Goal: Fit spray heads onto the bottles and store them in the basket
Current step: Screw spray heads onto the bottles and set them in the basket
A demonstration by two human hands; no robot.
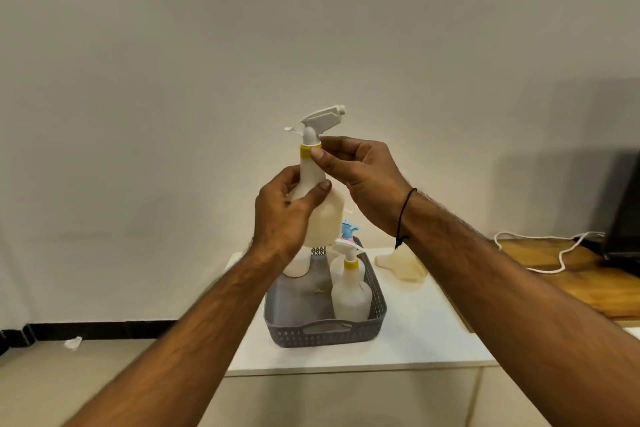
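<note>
I hold a white translucent bottle (325, 215) up in the air above the table. My left hand (282, 215) grips its shoulder and neck. My right hand (360, 177) pinches the yellow collar (306, 150) of the white spray head (320, 120) that sits on the bottle's neck. Below, a grey perforated basket (325, 333) holds an upright bottle with a white spray head and yellow collar (350, 291) at its right side. Behind it stands a bottle with a blue spray head (348, 230), mostly hidden. Another white bottle (298, 265) stands at the basket's far left, partly behind my left wrist.
The basket sits on a small white table (426, 333). A translucent bottle (401, 265) lies on its side at the table's far right. A wooden surface (581, 281) with a white cord (554, 253) and a dark object (623, 218) is to the right.
</note>
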